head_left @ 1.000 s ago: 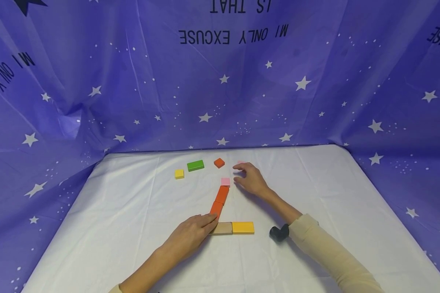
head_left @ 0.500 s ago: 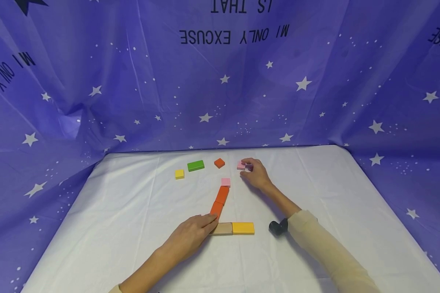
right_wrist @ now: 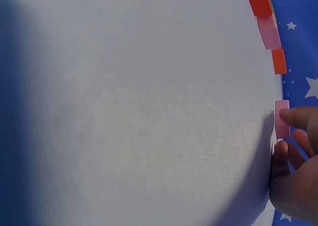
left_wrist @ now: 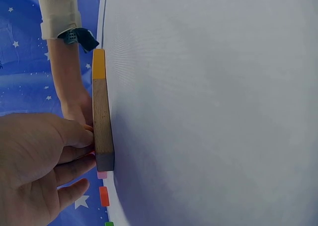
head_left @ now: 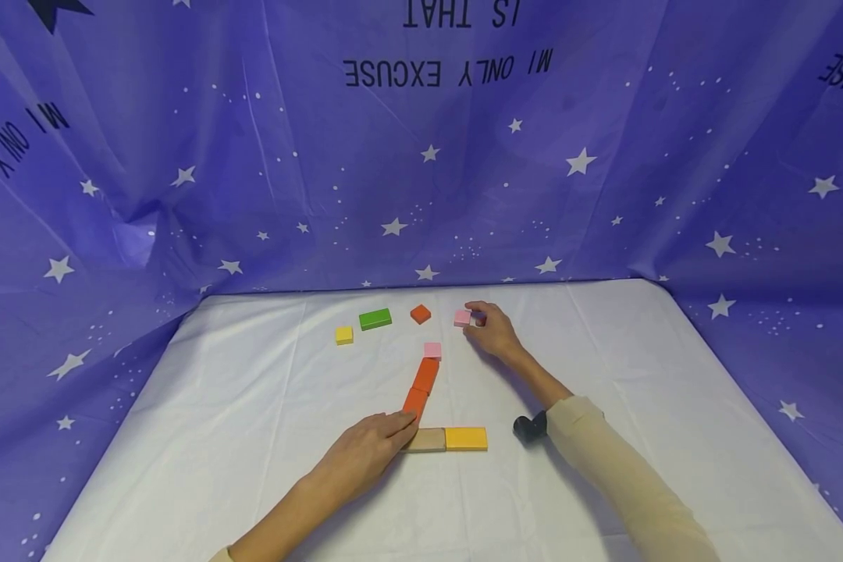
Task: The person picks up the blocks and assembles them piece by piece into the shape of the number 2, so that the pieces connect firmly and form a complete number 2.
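Note:
My left hand (head_left: 365,449) lies over the near end of a slanted row of two orange-red blocks (head_left: 416,400), its fingertips touching the nearer one. In the left wrist view the left hand (left_wrist: 39,161) has loosely extended fingers behind a bare wood block (left_wrist: 102,116). A yellow-orange block (head_left: 466,439) continues that wood block to the right. My right hand (head_left: 493,332) is at the right side of a small pink block (head_left: 461,318), with thumb and finger apart around its edge. In the right wrist view a fingertip overlaps the pink block (right_wrist: 281,119); contact is unclear.
Another pink block (head_left: 432,350) stands at the far end of the orange-red row. Behind are a small orange-red block (head_left: 421,314), a green block (head_left: 375,319) and a small yellow block (head_left: 344,336). A dark object (head_left: 530,428) is at the right cuff, above the white tablecloth (head_left: 576,507).
My right hand reached away from me and right to the back pink block, then drew slightly right, uncovering more of it. The left hand stays put.

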The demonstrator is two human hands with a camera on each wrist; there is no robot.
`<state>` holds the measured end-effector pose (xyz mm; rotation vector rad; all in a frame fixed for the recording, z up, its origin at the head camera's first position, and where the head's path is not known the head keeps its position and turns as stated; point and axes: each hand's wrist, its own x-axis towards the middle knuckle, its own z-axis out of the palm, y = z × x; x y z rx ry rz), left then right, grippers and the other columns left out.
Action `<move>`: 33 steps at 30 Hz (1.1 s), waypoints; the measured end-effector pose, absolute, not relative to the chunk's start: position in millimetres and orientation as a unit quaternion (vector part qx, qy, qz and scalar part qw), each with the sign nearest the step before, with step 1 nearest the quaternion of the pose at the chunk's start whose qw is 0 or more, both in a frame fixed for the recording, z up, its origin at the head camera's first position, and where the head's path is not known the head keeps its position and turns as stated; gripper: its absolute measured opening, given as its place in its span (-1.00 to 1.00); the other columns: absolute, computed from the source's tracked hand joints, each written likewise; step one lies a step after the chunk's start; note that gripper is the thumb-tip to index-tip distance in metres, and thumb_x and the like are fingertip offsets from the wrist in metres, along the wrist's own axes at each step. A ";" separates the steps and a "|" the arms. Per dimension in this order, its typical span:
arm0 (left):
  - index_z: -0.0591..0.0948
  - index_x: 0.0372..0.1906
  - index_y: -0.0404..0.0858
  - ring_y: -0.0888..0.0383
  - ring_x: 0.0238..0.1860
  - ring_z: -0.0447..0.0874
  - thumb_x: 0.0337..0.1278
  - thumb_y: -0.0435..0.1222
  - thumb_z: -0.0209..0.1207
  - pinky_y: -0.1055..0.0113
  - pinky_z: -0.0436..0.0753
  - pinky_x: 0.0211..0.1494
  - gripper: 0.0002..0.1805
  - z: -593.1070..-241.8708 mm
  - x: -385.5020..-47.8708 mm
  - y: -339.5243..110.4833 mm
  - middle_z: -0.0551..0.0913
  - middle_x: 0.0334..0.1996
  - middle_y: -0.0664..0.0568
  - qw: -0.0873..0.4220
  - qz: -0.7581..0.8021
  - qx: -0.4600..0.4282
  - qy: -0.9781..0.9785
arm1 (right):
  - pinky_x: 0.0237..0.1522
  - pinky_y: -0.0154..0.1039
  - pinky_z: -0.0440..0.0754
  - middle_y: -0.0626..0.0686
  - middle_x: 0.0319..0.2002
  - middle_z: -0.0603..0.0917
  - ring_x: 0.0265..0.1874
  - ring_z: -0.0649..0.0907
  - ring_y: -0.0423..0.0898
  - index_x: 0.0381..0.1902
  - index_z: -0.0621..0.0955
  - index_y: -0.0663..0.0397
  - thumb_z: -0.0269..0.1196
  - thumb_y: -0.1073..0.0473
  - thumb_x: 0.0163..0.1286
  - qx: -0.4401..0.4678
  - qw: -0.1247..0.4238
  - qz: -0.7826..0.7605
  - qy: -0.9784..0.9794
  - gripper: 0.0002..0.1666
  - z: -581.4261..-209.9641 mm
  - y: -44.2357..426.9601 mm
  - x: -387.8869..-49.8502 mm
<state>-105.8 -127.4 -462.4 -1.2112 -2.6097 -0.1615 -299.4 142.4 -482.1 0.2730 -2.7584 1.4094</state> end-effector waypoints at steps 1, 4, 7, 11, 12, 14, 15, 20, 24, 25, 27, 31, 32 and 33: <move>0.65 0.16 -0.31 0.07 0.18 0.59 0.11 -0.47 0.34 0.21 0.58 0.21 -0.55 -462.4 -105.6 -127.3 0.61 0.19 -0.06 0.129 -0.055 -0.417 -0.898 | -0.08 -0.09 0.52 0.25 0.11 0.54 -0.10 0.54 0.07 0.24 0.56 0.26 0.33 0.35 0.26 0.088 0.016 0.450 -0.889 -0.45 -482.6 142.3 -299.8; 0.65 0.16 -0.31 0.06 0.18 0.59 0.11 -0.47 0.35 0.21 0.58 0.21 -0.55 -462.6 -105.3 -127.3 0.61 0.18 -0.06 0.130 -0.055 -0.417 -0.898 | -0.08 -0.08 0.52 0.24 0.06 0.56 -0.10 0.55 0.07 0.20 0.58 0.26 0.33 0.33 0.28 0.090 0.018 0.443 -0.892 -0.49 -483.9 142.0 -300.3; 0.65 0.16 -0.31 0.07 0.17 0.60 0.11 -0.47 0.35 0.22 0.58 0.21 -0.55 -462.4 -105.4 -127.4 0.61 0.18 -0.06 0.129 -0.054 -0.416 -0.898 | -0.09 -0.08 0.52 0.22 -0.03 0.57 -0.13 0.55 0.07 0.17 0.60 0.27 0.32 0.34 0.28 0.089 0.022 0.446 -0.890 -0.53 -485.1 141.9 -300.3; 0.65 0.16 -0.31 0.07 0.17 0.60 0.11 -0.46 0.35 0.22 0.58 0.21 -0.55 -462.0 -106.0 -127.3 0.61 0.18 -0.06 0.132 -0.052 -0.418 -0.897 | -0.10 -0.09 0.50 0.20 -0.11 0.58 -0.14 0.54 0.05 0.14 0.62 0.25 0.32 0.34 0.28 0.086 0.026 0.446 -0.891 -0.56 -486.4 142.4 -300.9; 0.65 0.16 -0.31 0.07 0.17 0.60 0.11 -0.46 0.35 0.22 0.58 0.21 -0.55 -461.9 -106.1 -127.3 0.61 0.18 -0.06 0.133 -0.051 -0.419 -0.897 | -0.09 -0.08 0.51 0.21 -0.10 0.58 -0.13 0.54 0.05 0.14 0.62 0.25 0.32 0.34 0.29 0.085 0.025 0.446 -0.891 -0.56 -486.6 142.5 -300.8; 0.66 0.16 -0.31 0.07 0.17 0.60 0.11 -0.46 0.35 0.22 0.58 0.21 -0.55 -462.0 -106.5 -127.2 0.61 0.18 -0.06 0.136 -0.049 -0.420 -0.896 | -0.07 -0.06 0.52 0.22 -0.07 0.59 -0.11 0.55 0.07 0.13 0.62 0.25 0.32 0.34 0.29 0.085 0.024 0.446 -0.891 -0.57 -486.7 142.5 -300.8; 0.66 0.16 -0.31 0.07 0.17 0.60 0.11 -0.46 0.35 0.22 0.58 0.21 -0.55 -462.0 -106.5 -127.2 0.61 0.18 -0.06 0.136 -0.048 -0.421 -0.896 | -0.05 -0.05 0.53 0.22 -0.06 0.59 -0.10 0.55 0.07 0.13 0.62 0.24 0.32 0.33 0.29 0.085 0.022 0.446 -0.891 -0.57 -486.7 142.5 -300.5; 0.66 0.16 -0.31 0.07 0.17 0.60 0.10 -0.46 0.35 0.23 0.58 0.21 -0.55 -462.3 -106.8 -127.4 0.61 0.18 -0.06 0.138 -0.045 -0.422 -0.895 | 0.02 0.00 0.55 0.23 0.02 0.62 -0.04 0.57 0.12 0.14 0.61 0.23 0.33 0.31 0.30 0.083 0.015 0.448 -0.890 -0.57 -486.6 141.5 -299.5; 0.66 0.16 -0.31 0.07 0.17 0.60 0.11 -0.46 0.35 0.23 0.57 0.22 -0.55 -462.7 -106.9 -127.6 0.61 0.18 -0.06 0.138 -0.044 -0.422 -0.895 | 0.05 0.02 0.55 0.23 0.04 0.63 -0.01 0.57 0.13 0.15 0.60 0.24 0.34 0.29 0.30 0.085 0.013 0.443 -0.893 -0.55 -486.2 140.3 -298.6; 0.66 0.16 -0.31 0.08 0.17 0.60 0.11 -0.45 0.35 0.23 0.57 0.22 -0.55 -462.8 -106.9 -127.6 0.61 0.18 -0.06 0.137 -0.044 -0.422 -0.895 | 0.05 0.02 0.55 0.23 0.04 0.63 -0.01 0.56 0.13 0.16 0.60 0.24 0.34 0.29 0.30 0.085 0.013 0.442 -0.893 -0.54 -486.0 140.1 -298.3; 0.65 0.16 -0.31 0.08 0.18 0.59 0.11 -0.45 0.35 0.23 0.57 0.23 -0.55 -462.9 -106.8 -127.6 0.61 0.18 -0.05 0.137 -0.043 -0.422 -0.895 | 0.06 0.02 0.54 0.24 0.03 0.63 -0.01 0.56 0.13 0.18 0.59 0.24 0.34 0.29 0.29 0.086 0.014 0.440 -0.894 -0.52 -485.7 139.8 -297.8; 0.65 0.17 -0.31 0.07 0.18 0.59 0.11 -0.46 0.35 0.22 0.57 0.23 -0.55 -463.2 -106.5 -127.7 0.61 0.18 -0.05 0.137 -0.043 -0.422 -0.895 | 0.06 0.02 0.55 0.24 0.03 0.62 0.00 0.56 0.14 0.19 0.59 0.26 0.34 0.28 0.30 0.089 0.013 0.436 -0.896 -0.51 -485.7 139.8 -296.9; 0.65 0.17 -0.31 0.07 0.18 0.59 0.11 -0.46 0.35 0.22 0.57 0.23 -0.55 -463.2 -106.4 -127.8 0.61 0.18 -0.05 0.137 -0.044 -0.422 -0.895 | 0.06 0.02 0.55 0.24 0.03 0.62 0.00 0.56 0.14 0.18 0.59 0.25 0.34 0.28 0.30 0.089 0.013 0.434 -0.896 -0.51 -485.8 139.9 -296.6; 0.65 0.16 -0.31 0.07 0.18 0.59 0.11 -0.46 0.35 0.22 0.57 0.22 -0.55 -463.3 -106.3 -127.8 0.61 0.18 -0.05 0.137 -0.046 -0.422 -0.895 | 0.06 0.02 0.55 0.24 0.02 0.62 0.00 0.56 0.14 0.18 0.60 0.25 0.34 0.28 0.30 0.089 0.013 0.433 -0.897 -0.52 -485.8 139.8 -296.3</move>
